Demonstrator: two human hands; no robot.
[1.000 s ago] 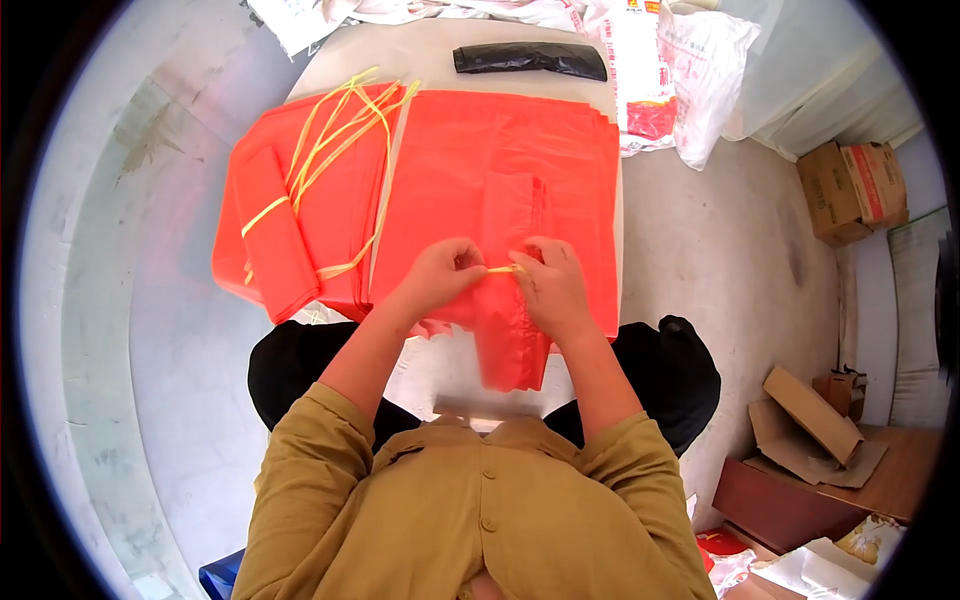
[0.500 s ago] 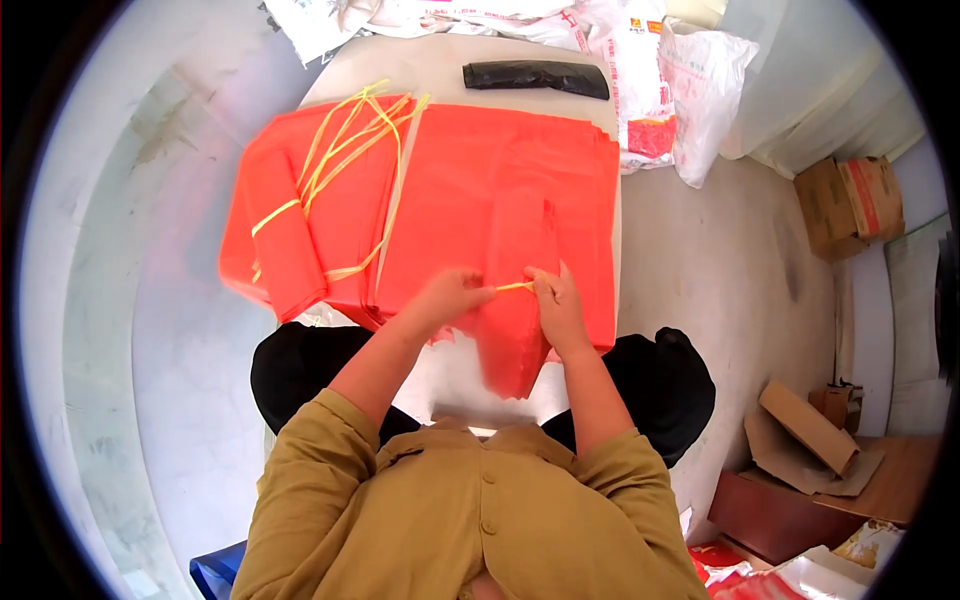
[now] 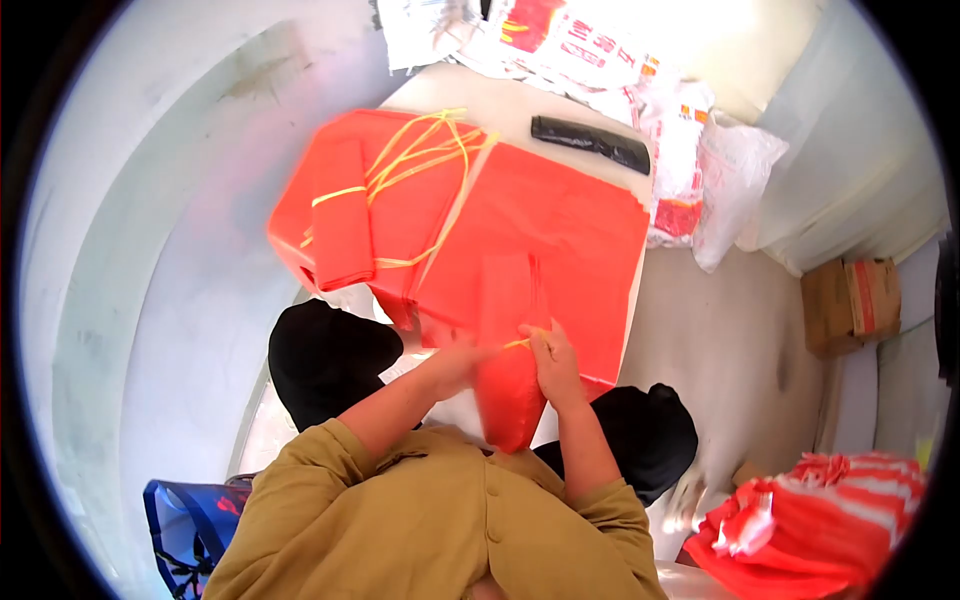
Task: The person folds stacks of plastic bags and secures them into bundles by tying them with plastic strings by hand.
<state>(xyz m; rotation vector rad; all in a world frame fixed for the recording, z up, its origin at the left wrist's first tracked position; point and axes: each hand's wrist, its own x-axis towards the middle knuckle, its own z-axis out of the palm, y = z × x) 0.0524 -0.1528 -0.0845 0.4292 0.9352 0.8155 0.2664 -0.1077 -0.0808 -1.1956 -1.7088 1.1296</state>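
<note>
A folded red bundle [image 3: 512, 395] lies lengthwise between my hands, its far end over the flat red sheets [image 3: 570, 225]. My right hand [image 3: 555, 362] is closed on the bundle's right side, with the yellow tie [image 3: 518, 343] at its fingertips. Blurred by motion, my left hand [image 3: 458, 362] is at the bundle's left side, near the tie's other end; its fingers cannot be made out. At the left of the table, another red bundle [image 3: 342, 225] with a yellow band lies on a red stack, beside loose yellow strips [image 3: 425, 150].
A black roll [image 3: 590, 143] lies at the table's far edge [image 3: 480, 90], near white printed sacks [image 3: 683, 160]. Cardboard boxes [image 3: 850, 305] stand at the right. Red and white bags [image 3: 810, 520] are at lower right, a blue bag [image 3: 195, 520] at lower left.
The view has turned and shifted, so the table appears tilted. Both hands and the held bundle appear lower in the frame. My left hand has become blurred beside the tie.
</note>
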